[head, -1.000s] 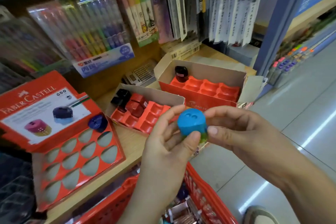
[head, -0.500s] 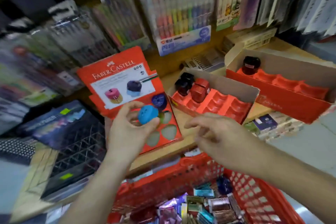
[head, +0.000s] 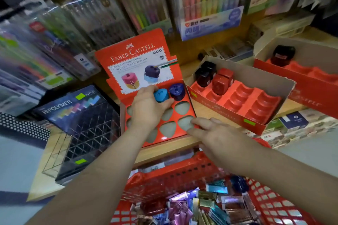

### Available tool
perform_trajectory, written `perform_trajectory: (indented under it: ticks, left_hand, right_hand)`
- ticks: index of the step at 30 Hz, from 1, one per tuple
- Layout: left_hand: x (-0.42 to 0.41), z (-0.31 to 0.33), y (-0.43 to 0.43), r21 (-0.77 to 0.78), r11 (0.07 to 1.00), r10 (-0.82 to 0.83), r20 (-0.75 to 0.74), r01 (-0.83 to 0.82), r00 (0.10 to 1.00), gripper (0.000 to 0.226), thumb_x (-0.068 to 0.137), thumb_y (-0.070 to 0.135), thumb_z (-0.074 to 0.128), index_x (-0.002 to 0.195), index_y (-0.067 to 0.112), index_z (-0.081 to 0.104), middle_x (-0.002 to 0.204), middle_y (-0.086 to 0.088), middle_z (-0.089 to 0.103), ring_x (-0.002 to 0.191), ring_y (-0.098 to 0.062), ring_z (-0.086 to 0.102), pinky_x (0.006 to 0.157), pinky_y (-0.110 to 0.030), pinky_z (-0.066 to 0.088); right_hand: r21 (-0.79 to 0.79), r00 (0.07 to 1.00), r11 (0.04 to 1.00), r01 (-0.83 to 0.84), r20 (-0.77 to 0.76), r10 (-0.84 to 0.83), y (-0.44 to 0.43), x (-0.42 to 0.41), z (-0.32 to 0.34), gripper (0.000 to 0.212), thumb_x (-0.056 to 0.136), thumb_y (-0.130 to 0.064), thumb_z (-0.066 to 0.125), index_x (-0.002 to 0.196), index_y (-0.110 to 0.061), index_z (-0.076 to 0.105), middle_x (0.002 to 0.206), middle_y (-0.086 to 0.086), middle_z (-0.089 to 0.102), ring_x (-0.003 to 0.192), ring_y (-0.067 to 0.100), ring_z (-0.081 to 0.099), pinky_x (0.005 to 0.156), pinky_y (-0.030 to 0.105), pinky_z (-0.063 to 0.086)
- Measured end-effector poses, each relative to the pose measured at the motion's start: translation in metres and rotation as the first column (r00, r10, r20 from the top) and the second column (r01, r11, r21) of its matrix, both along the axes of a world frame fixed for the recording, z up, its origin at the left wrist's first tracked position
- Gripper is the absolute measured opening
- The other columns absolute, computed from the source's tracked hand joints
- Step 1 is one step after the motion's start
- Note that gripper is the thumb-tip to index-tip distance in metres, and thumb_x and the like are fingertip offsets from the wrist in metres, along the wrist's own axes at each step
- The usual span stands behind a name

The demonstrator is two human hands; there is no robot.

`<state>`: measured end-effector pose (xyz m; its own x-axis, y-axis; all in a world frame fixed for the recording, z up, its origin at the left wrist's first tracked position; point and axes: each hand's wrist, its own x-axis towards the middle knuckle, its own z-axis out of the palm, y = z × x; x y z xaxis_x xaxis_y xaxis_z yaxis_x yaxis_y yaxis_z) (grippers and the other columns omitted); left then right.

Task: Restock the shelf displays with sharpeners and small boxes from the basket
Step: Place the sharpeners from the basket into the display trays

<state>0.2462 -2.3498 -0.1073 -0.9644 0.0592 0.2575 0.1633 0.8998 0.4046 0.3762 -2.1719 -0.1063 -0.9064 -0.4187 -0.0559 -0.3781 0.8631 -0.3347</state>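
My left hand (head: 148,107) grips a light blue sharpener (head: 161,95) over the top row of the red Faber-Castell display tray (head: 182,115), right beside a dark blue sharpener (head: 177,91) seated in its hole. My right hand (head: 217,133) holds nothing; its straight fingers touch the tray's lower right corner. The red basket (head: 175,175) below holds several small shiny boxes (head: 203,204) and a dark blue sharpener (head: 238,183).
A second red tray (head: 243,104) to the right holds black and red sharpeners (head: 214,76). A third tray (head: 300,71) at far right has one dark sharpener. A Hi-Polymer box (head: 78,113) sits left. Pen packs (head: 206,0) hang behind.
My left hand carried the light blue sharpener from mid-air to the tray's top row. My right hand let go of it and moved down to the tray's lower right corner.
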Motion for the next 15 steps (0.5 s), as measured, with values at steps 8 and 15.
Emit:
perform_trajectory:
  ticks: [8, 15]
  left_hand:
    - [0.014, 0.018, -0.006, -0.005, 1.0, -0.019, 0.0, 0.019, 1.0, 0.032, 0.088, 0.045, 0.061, 0.109, 0.021, 0.065, 0.103, -0.004, 0.068, 0.096, -0.025, 0.062, 0.081, -0.035, 0.048]
    - [0.146, 0.026, -0.022, 0.092, 0.958, -0.268, -0.059, 0.272, 0.962, 0.043, 0.093, 0.041, 0.042, 0.071, 0.011, 0.063, 0.061, -0.004, 0.06, 0.065, -0.025, 0.058, 0.061, -0.041, 0.043]
  right_hand:
    - [-0.048, 1.0, 0.999, 0.014, 0.026, -0.013, 0.01, 0.012, 0.015, 0.058, 0.095, -0.016, 0.045, 0.149, -0.033, 0.028, 0.158, -0.004, 0.023, 0.134, 0.024, 0.039, 0.107, 0.037, 0.038]
    - [0.193, 0.991, 0.975, -0.11, 0.097, 0.092, 0.015, 0.053, 0.043, 0.038, 0.093, -0.022, 0.049, 0.131, -0.024, 0.054, 0.122, 0.003, 0.061, 0.11, 0.024, 0.058, 0.088, 0.038, 0.049]
